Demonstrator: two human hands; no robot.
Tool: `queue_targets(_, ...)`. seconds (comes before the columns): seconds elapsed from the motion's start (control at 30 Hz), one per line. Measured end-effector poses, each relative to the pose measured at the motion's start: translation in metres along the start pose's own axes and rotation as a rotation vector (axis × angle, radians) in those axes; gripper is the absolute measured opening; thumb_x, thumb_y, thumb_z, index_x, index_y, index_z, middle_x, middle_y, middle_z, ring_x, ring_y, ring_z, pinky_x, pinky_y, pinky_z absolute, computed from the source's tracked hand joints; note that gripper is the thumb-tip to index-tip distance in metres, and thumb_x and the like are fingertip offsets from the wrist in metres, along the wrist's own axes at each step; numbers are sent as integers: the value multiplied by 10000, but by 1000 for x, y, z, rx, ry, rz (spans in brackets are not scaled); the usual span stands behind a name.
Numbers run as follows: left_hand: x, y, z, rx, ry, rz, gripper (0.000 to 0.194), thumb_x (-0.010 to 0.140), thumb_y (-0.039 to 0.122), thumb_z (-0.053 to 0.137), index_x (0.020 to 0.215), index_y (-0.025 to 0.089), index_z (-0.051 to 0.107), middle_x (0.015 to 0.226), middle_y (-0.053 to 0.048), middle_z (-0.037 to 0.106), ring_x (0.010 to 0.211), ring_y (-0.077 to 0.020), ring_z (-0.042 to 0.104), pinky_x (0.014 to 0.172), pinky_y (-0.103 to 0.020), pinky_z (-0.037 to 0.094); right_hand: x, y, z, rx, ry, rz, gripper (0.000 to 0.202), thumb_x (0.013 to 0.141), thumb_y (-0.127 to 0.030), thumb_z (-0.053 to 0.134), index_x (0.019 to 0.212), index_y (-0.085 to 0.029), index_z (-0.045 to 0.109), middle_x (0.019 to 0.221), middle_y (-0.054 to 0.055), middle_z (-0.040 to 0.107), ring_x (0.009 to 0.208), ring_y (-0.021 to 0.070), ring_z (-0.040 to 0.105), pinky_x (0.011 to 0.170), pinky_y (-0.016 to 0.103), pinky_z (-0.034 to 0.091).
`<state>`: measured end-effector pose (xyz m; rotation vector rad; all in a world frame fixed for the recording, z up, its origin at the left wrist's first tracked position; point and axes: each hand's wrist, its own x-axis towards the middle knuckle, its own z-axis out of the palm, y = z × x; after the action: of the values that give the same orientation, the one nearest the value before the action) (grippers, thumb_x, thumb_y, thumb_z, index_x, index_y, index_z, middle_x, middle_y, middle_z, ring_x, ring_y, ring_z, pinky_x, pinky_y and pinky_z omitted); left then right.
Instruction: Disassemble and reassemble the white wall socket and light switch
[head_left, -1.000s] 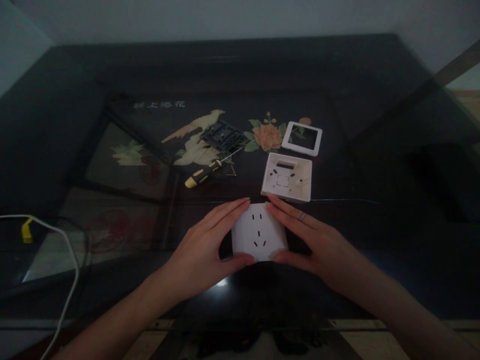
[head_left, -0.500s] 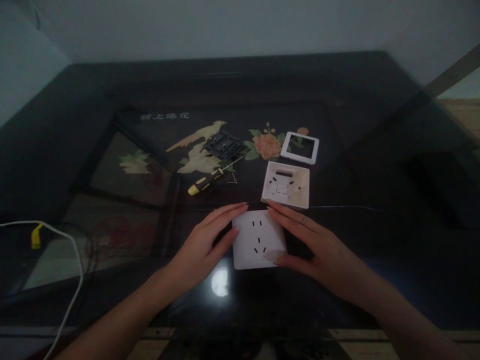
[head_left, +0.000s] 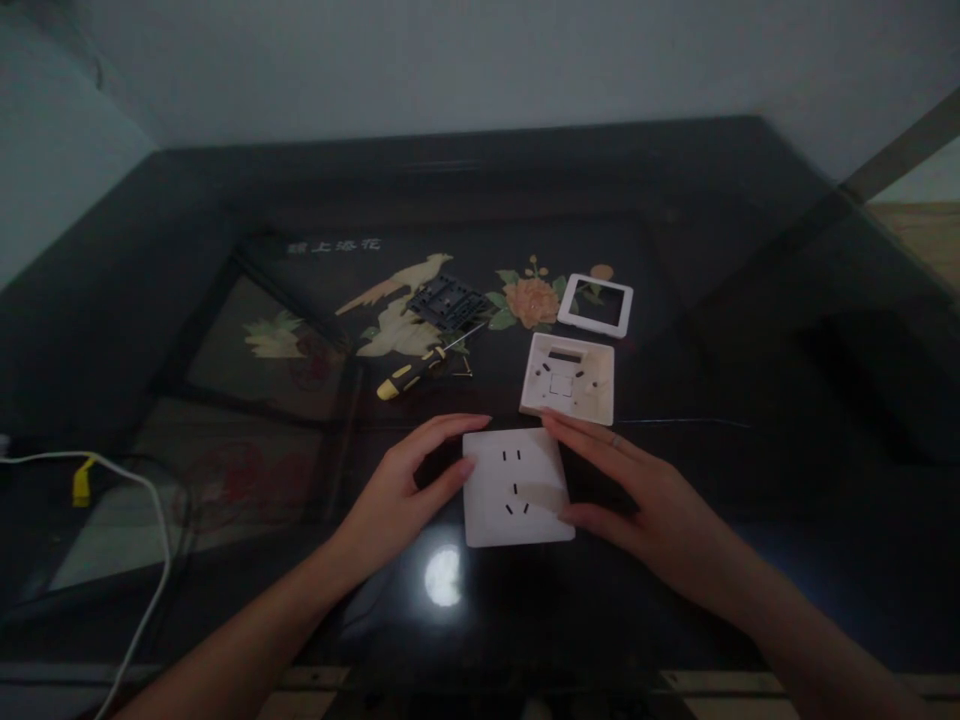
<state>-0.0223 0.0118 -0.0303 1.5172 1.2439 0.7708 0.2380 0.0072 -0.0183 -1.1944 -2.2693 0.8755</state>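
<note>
A white socket panel (head_left: 491, 500) with five dark slots lies face up on the dark glossy table near its front. My left hand (head_left: 405, 485) touches its left side with thumb and fingertips. On the right side, my right hand (head_left: 645, 485) has its fingers at the top corner and its thumb at the lower edge. Just behind the panel sits an open white back box (head_left: 592, 400). Beyond that lies a white square frame (head_left: 592, 326). Back left of the panel are a yellow and black screwdriver (head_left: 420, 372), small screws (head_left: 466, 370) and a dark grey plate (head_left: 448, 302).
A white cable (head_left: 161, 510) with a yellow tag (head_left: 82, 483) runs along the left side of the table. The table (head_left: 750, 200) has a bird and flower pattern under its shiny top. A wall stands behind it.
The fingers of both hands have loosened slightly around the socket panel, and the right thumb has moved off its face towards the edge. The view has shifted slightly.
</note>
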Motion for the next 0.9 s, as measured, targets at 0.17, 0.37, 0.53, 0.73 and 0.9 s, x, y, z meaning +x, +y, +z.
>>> queue_targets(0.17,0,2,7,-214,80,-70,241,931,310,596,1145,217,654,1235,-50,686,1171,-201,629,1049,-342,481,2,-5,6,127,171,69,358,970,-292,532,1317,-213,573,1359,95,641,1255,198,605,1066,428,511)
queue_targets(0.37,-3,0,25,-312,129,-55,346,907,293,606,1240,218,556,1288,-74,630,1239,-224,572,1054,-361,464,2,-1,25,210,125,73,435,930,-316,594,1351,-215,549,1441,118,541,1345,235,512,1138,495,422)
queue_targets(0.53,-5,1,44,-317,194,-41,444,911,324,567,1329,222,455,1390,-90,527,1317,-244,485,1113,-403,398,1,-3,38,269,127,95,465,960,-355,537,1401,-216,480,1496,138,448,1414,237,417,1187,515,331)
queue_targets(0.73,-3,-1,55,-74,151,34,460,941,331,508,1371,207,404,1448,-118,437,1373,-254,408,1186,-468,287,2,-7,52,77,17,49,658,948,-439,540,1515,-210,297,1619,187,185,1509,320,202,1203,575,249)
queue_targets(0.9,1,-6,54,13,159,95,433,926,266,508,1352,221,444,1412,-111,449,1384,-255,393,1206,-493,236,5,-6,51,0,4,16,694,952,-443,527,1542,-204,252,1612,206,189,1507,344,195,1198,588,248)
